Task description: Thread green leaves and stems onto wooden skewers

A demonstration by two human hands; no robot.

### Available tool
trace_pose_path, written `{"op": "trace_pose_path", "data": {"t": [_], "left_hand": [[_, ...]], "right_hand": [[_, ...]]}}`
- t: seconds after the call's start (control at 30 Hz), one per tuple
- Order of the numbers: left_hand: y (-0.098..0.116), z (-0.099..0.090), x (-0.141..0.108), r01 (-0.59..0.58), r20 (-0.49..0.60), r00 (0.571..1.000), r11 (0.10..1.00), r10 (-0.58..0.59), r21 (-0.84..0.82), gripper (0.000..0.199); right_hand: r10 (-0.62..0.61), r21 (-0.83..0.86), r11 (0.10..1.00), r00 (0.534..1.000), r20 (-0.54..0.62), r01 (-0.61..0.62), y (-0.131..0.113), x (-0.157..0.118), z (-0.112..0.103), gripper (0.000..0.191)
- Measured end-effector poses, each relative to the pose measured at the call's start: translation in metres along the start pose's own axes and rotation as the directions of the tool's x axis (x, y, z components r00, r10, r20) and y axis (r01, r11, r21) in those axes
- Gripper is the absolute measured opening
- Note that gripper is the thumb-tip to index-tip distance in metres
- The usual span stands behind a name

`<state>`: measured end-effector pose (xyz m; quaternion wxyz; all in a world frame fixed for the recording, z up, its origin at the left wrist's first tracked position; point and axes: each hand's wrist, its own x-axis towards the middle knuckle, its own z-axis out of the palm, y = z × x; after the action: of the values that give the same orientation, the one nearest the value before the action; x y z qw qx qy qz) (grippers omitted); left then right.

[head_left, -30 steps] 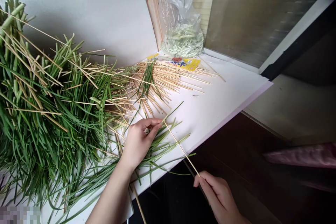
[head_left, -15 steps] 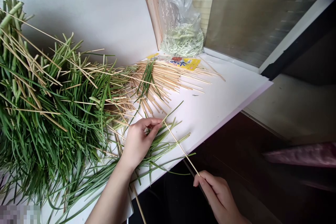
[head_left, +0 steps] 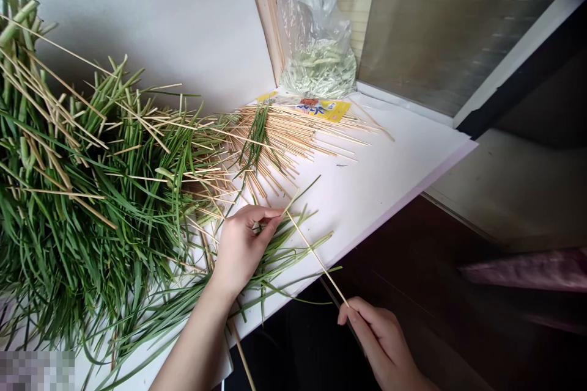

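Observation:
My right hand grips the lower end of a thin bamboo skewer, which slants up and left from it. At the skewer's upper tip, my left hand pinches the pale stalk end of a garlic chive between thumb and forefinger. The stalk and the tip meet at the fingertips; whether the tip has gone through cannot be made out. Under and beside my left hand lie loose garlic chives on the white board.
On the left rises a big heap of skewered chives. Further back are many bare skewers and a yellow package. A clear plastic bag with pale green pieces stands behind, beside a glass panel. The board's edge runs diagonally on the right.
Both hands stay nearly where they were. A little more of the pale stalk end shows above my left fingertips.

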<state>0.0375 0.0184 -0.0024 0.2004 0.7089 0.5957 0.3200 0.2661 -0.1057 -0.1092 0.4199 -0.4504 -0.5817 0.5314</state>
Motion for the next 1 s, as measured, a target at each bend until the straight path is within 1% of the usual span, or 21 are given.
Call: {"op": "trace_pose_path", "data": {"t": [0.27, 0.5, 0.6, 0.73, 0.83, 0.93, 1.0], "left_hand": [[0.001, 0.004, 0.0, 0.043, 0.012, 0.999, 0.998, -0.043, -0.038, 0.018], [0.004, 0.007, -0.003, 0.022, -0.008, 1.0, 0.999, -0.022, -0.035, 0.016], [0.009, 0.009, -0.004, -0.001, 0.053, 0.999, 0.998, 0.005, -0.058, 0.012], [0.014, 0.012, -0.007, -0.052, 0.165, 0.984, 0.995, 0.067, -0.091, 0.012], [0.014, 0.01, -0.007, -0.045, 0.266, 0.961, 0.992, 0.076, -0.12, 0.011], [0.013, 0.003, -0.005, -0.026, 0.367, 0.927, 0.989, 0.079, -0.149, 0.012], [0.013, -0.002, -0.002, -0.027, 0.401, 0.911, 0.984, 0.096, -0.174, 0.015]], "right_hand": [[-0.012, -0.02, 1.0, 1.0, -0.016, 0.012, -0.003, 0.001, 0.0, 0.038], [-0.019, 0.006, 1.0, 0.999, -0.03, 0.019, 0.0, -0.001, 0.002, 0.034], [-0.021, 0.023, 0.999, 0.999, -0.04, 0.022, 0.001, -0.001, 0.002, 0.034], [-0.007, 0.045, 0.999, 0.999, -0.05, 0.009, 0.001, -0.002, 0.002, 0.036], [0.007, 0.047, 0.999, 0.999, -0.043, -0.005, 0.001, -0.002, 0.002, 0.037], [0.009, 0.041, 0.999, 0.999, -0.039, -0.008, 0.001, -0.002, 0.002, 0.037], [0.0, 0.038, 0.999, 0.999, -0.041, 0.001, 0.001, -0.002, 0.001, 0.036]]}}
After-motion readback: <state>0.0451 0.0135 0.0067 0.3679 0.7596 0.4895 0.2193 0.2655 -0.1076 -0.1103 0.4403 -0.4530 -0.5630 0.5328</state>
